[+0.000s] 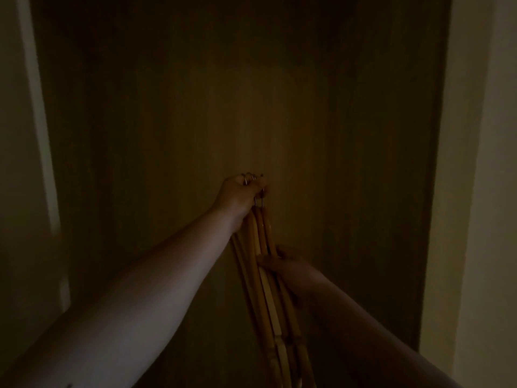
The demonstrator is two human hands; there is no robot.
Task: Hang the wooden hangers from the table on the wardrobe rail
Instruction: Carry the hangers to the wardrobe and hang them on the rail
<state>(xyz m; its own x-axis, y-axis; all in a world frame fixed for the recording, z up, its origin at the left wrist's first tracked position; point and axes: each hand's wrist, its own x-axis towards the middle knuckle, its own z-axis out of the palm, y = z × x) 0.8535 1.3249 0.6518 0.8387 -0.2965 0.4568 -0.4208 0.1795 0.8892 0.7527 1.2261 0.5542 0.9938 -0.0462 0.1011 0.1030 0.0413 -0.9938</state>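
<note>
The left hand is gripping the metal hooks of a bunch of yellow-brown wooden hangers; the right hand is clasping their arms. Darkness is hiding the wardrobe's rail.

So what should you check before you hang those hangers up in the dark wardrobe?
1. Left hand gripping the metal hooks: ok, the fingers are closed around them.
2. Right hand steadying the wooden hangers: ok, it holds the bundle lower down.
3. Hangers bunched together, not splayed: ok, they hang side by side.
4. Wardrobe rail in sight: cannot tell, it is too dark and no rail shows.
5. Hooks all facing one way: cannot tell, the hand hides most of them.
6. Wardrobe open ahead: ok, its back panel faces the hands.
</note>
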